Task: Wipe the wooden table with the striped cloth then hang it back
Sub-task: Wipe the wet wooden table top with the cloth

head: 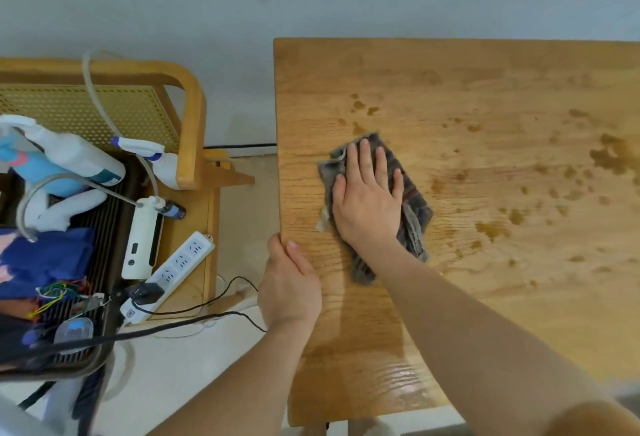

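The wooden table (485,89) fills the right half of the view and carries many dark wet spots, thickest toward the right. A grey striped cloth (414,217) lies crumpled near the table's left edge. My right hand (369,200) presses flat on the cloth, fingers spread and pointing away from me. My left hand (289,283) grips the table's left edge, thumb on top.
Left of the table stands a wooden cart (192,117) with a cane panel, holding spray bottles (76,155), a white device (143,241), a power strip (169,273), blue fabric and loose wires. Black cables (194,318) trail across the pale floor between cart and table. A pale wall lies behind.
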The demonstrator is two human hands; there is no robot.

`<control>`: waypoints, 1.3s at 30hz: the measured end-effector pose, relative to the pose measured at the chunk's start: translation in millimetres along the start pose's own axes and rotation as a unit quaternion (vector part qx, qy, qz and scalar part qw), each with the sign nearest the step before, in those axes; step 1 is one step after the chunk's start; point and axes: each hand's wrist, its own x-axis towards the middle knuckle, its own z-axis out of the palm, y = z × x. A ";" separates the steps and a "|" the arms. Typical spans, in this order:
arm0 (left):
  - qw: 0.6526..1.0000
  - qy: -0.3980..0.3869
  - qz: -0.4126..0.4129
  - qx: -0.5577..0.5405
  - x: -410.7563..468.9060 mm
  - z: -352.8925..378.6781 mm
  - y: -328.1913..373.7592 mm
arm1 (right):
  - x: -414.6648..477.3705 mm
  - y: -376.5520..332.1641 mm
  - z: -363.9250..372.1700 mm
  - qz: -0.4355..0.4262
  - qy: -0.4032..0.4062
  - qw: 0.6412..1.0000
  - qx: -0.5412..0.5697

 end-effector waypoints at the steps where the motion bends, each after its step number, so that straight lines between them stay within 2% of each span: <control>1: 1.000 0.001 0.001 0.000 -0.1 0.1 -1.0 | -10.5 -15.8 3.6 -0.044 -0.009 0.999 0.006; 3: 1.000 0.004 0.007 0.004 0.7 0.9 -2.7 | -31.7 -34.5 8.7 -0.175 -0.044 0.984 -0.008; 5: 1.000 0.000 0.012 0.004 1.1 -0.5 -2.8 | -31.6 -21.8 5.6 -0.225 -0.060 0.973 -0.008; 6: 1.000 -0.003 0.017 -0.002 1.7 -0.8 -2.7 | -28.4 -11.6 4.6 -0.205 -0.044 0.978 -0.013; 9: 1.000 -0.004 0.016 -0.003 3.8 1.1 -4.6 | -37.4 -1.0 7.4 -0.037 -0.014 0.999 0.007; 10: 1.000 -0.007 0.009 0.001 4.0 1.9 -5.8 | -51.9 -7.4 12.6 -0.013 -0.010 1.000 0.014; 13: 1.000 -0.012 0.006 -0.014 3.7 2.7 -6.3 | -94.5 -18.5 25.4 -0.062 -0.011 0.998 0.011; 16: 1.000 -0.009 0.016 -0.014 3.4 0.9 -3.1 | -115.7 15.5 25.7 -0.089 -0.010 0.996 -0.016; 20: 1.000 -0.008 0.010 -0.005 2.1 0.5 -3.0 | -136.4 31.3 25.3 0.045 0.037 0.998 -0.010; 21: 1.000 -0.008 0.008 -0.003 1.7 0.2 -2.8 | -144.8 23.0 27.5 0.045 0.032 0.998 -0.004; 23: 1.000 -0.001 0.008 -0.004 2.3 0.5 -2.3 | -167.6 12.1 32.6 -0.041 0.012 0.999 -0.006; 25: 1.000 0.011 0.016 0.005 0.0 0.3 -0.4 | -183.5 32.9 29.2 -0.119 -0.008 0.993 -0.012; 26: 1.000 0.012 0.018 0.010 -1.1 0.0 0.0 | -185.3 53.8 26.2 -0.116 -0.006 0.993 -0.017; 27: 1.000 0.010 0.017 0.013 -1.7 0.0 0.0 | -185.6 74.6 23.2 -0.085 0.004 0.996 -0.025; 29: 1.000 0.014 0.008 0.014 -1.9 0.0 0.4 | -181.1 103.2 17.3 0.029 0.026 0.999 -0.024; 31: 0.999 0.030 0.002 0.029 -3.2 1.3 -1.1 | -176.6 94.1 16.1 0.115 0.036 0.993 -0.003; 32: 0.999 0.037 0.001 0.037 -6.2 2.7 0.9 | -176.0 79.7 17.9 0.121 0.036 0.992 0.017; 33: 0.998 0.041 0.001 0.041 -7.9 2.5 1.9 | -177.8 60.2 22.4 0.093 0.029 0.995 0.031; 36: 0.997 0.057 0.009 0.051 -8.4 2.2 6.4 | -184.4 28.7 27.8 -0.078 0.007 0.996 0.034; 38: 0.995 0.070 0.008 0.068 -8.5 3.2 7.8 | -173.1 57.8 22.1 -0.122 0.004 0.992 0.037; 39: 0.994 0.071 0.002 0.078 -10.9 2.8 6.6 | -171.4 78.1 19.3 -0.114 0.002 0.993 0.028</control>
